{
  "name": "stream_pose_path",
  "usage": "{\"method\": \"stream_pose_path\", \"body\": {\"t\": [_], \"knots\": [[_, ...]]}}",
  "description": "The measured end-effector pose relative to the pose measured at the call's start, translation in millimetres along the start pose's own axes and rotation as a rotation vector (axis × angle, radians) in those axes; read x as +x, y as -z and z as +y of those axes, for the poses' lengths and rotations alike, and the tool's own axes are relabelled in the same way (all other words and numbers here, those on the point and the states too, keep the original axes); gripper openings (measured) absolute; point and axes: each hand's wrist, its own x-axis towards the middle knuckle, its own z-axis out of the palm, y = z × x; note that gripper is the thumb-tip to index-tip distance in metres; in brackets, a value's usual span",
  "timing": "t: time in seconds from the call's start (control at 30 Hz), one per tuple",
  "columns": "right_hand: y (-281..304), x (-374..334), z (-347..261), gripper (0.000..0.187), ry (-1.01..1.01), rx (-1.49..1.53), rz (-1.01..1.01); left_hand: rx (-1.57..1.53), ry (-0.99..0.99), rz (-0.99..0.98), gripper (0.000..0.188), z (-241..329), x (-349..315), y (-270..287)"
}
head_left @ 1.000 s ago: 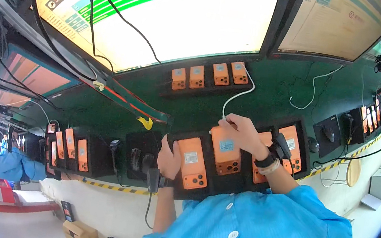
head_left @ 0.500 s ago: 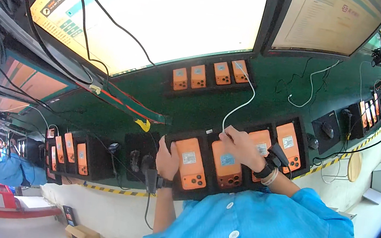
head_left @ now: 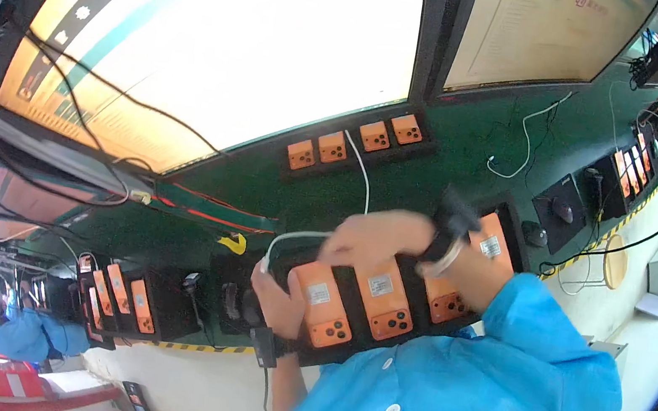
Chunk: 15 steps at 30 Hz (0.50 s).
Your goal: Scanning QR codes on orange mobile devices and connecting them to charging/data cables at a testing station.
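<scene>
A black tray (head_left: 411, 337) before me holds several orange phones with paper labels, laid camera side up. My left hand (head_left: 281, 300) is at the tray's left end beside the leftmost phone (head_left: 320, 305), its fingers closed on the end of a white cable (head_left: 290, 235). Above the second phone (head_left: 381, 298) is my right hand (head_left: 384, 237), smeared by motion, with the cable passing behind it; its grip cannot be made out. My right forearm partly covers the third phone (head_left: 445, 301) and the rightmost phone (head_left: 491, 245). Black devices are strapped to both wrists.
Two monitors, one large (head_left: 285, 46) and one smaller (head_left: 541, 41), stand behind the green bench (head_left: 453, 173). Below them lies a second tray of orange phones (head_left: 332, 147). Black mice (head_left: 563, 213) are at right. Leftward are loose cables, more phones (head_left: 141, 305) and a seated person (head_left: 29, 335).
My right hand has lifted off the second phone and moved up and left. The cable's end has gone from my right hand to my left. The view has shifted slightly.
</scene>
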Motion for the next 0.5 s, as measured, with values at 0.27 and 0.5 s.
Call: {"method": "stream_pose_path", "body": {"t": [0.27, 0.5], "knots": [[92.8, -128.4, 264.7, 0.047, -1.214, 0.076, 0.627, -0.153, 0.271, -0.022, 0.058, 2.8, -11.1, 3.4], [93.5, -113.9, 395.4, 0.062, -1.122, 0.386, 0.827, -0.067, 0.249, -0.051, 0.053, 5.8, -2.8, 0.2]]}}
